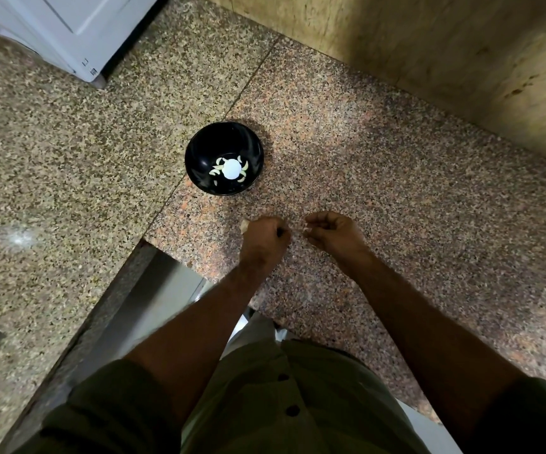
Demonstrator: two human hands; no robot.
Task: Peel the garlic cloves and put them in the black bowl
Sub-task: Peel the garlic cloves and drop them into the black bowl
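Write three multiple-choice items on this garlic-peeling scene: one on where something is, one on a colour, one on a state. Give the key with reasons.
1. Where is the bowl relative to the hands?
A. Beyond them, farther along the counter
B. Between the forearms, near the body
C. Under the right hand

2. What colour is the bowl?
A. White
B. Black
C. Green

3. What is in the bowl?
A. Nothing
B. Water to the rim
C. Several pale peeled cloves

Key: 1 A, as the bowl sits on the granite counter past the left hand and right hand. 2 B, its wall is glossy black. 3 C, as the garlic cloves lie around a bright white spot at its bottom.
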